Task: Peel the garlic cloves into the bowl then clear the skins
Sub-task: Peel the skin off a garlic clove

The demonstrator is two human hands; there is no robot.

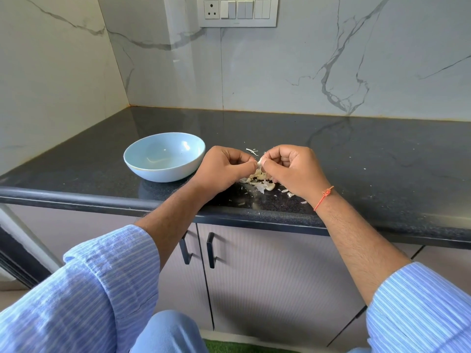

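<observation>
A pale blue bowl (163, 155) sits on the black counter, left of my hands; what lies in it I cannot make out. My left hand (221, 171) and my right hand (293, 169) meet fingertip to fingertip above the counter. Between them they pinch a small whitish garlic clove (260, 163), mostly hidden by the fingers. Under the hands lies a heap of papery garlic skins (260, 183). More skin flakes (252, 150) are scattered behind and to the right of the heap.
The black granite counter (356, 154) runs to a marble wall behind and at the left. Its rounded front edge (76, 198) overhangs grey cabinet doors with black handles (211, 250). A switch plate (238, 11) is on the back wall.
</observation>
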